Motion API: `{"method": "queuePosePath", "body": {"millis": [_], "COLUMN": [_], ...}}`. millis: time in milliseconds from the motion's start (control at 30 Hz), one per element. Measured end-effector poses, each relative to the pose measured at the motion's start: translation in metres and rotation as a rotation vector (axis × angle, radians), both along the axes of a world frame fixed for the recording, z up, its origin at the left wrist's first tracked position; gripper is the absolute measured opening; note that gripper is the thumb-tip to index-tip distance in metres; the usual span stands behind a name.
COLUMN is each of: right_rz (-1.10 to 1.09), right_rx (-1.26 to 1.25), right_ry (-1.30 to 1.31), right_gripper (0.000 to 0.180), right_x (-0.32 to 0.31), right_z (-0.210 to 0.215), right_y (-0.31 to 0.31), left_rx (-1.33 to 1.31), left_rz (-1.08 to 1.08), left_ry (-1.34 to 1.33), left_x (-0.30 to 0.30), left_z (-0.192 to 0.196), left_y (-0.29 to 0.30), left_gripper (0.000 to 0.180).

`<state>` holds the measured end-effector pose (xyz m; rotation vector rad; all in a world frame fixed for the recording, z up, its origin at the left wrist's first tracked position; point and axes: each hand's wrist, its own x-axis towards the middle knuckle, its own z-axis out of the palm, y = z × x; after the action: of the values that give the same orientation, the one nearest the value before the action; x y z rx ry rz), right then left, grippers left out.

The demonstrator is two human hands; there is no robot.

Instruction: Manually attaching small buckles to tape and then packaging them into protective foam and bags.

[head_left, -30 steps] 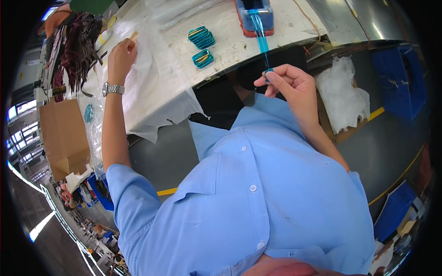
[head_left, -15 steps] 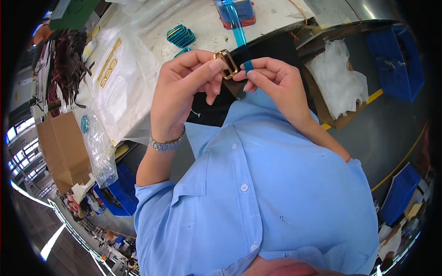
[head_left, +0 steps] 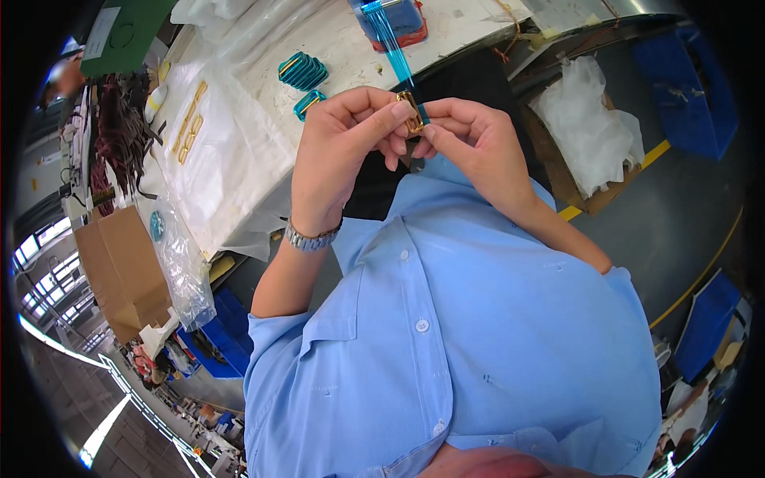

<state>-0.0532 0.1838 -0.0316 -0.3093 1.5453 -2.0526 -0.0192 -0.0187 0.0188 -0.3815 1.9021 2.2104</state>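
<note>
My left hand [head_left: 335, 147] pinches a gold rectangular slider buckle [head_left: 409, 110] with a bar across it. Against the buckle's right side, my right hand [head_left: 488, 151] grips the end of a shiny teal strap [head_left: 423, 117] between thumb and fingers. Whether the strap end passes through the buckle is hidden by my fingers. Just beyond my hands, several shiny teal strips [head_left: 389, 49] hang over the table edge from a blue and red block [head_left: 413, 24]. A stack of teal strap pieces [head_left: 303, 72] lies past my left hand, with a teal loop on gold hardware [head_left: 309, 102] nearer.
On the white table [head_left: 263, 95], gold buckles [head_left: 188, 127] lie in a row on plastic sheeting. Dark strips [head_left: 123, 119] hang at the left above a cardboard box [head_left: 119, 267]. To the right stand a carton with white plastic [head_left: 586, 119] and a blue crate [head_left: 685, 95].
My left hand has moved right with the buckle, which has turned and now meets the strap end in my right hand. The gap between my hands has closed.
</note>
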Motion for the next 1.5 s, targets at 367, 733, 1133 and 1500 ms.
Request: {"method": "queuePosePath", "body": {"millis": [367, 733, 1133, 1500], "right_rz": [-0.009, -0.018, 0.09, 0.156], "right_rx": [0.018, -0.017, -0.092, 0.028], "right_ry": [-0.019, -0.078, -0.297, -0.171], "right_gripper": [0.026, 0.026, 0.028, 0.02], "right_x": [-0.004, -0.012, -0.018, -0.032], "right_z": [-0.001, -0.01, -0.003, -0.002], "right_y": [-0.004, -0.001, 0.004, 0.002], "left_rx": [0.048, -0.042, 0.14, 0.333], "left_rz": [-0.003, 0.079, 0.096, 0.15], "left_ry": [-0.014, 0.074, 0.004, -0.225], "left_x": [-0.006, -0.004, -0.007, -0.016], "left_z": [-0.016, -0.042, -0.058, -0.061], "left_y": [0.0, -0.003, 0.011, 0.002], "left_gripper": [0.02, 0.021, 0.021, 0.02]}}
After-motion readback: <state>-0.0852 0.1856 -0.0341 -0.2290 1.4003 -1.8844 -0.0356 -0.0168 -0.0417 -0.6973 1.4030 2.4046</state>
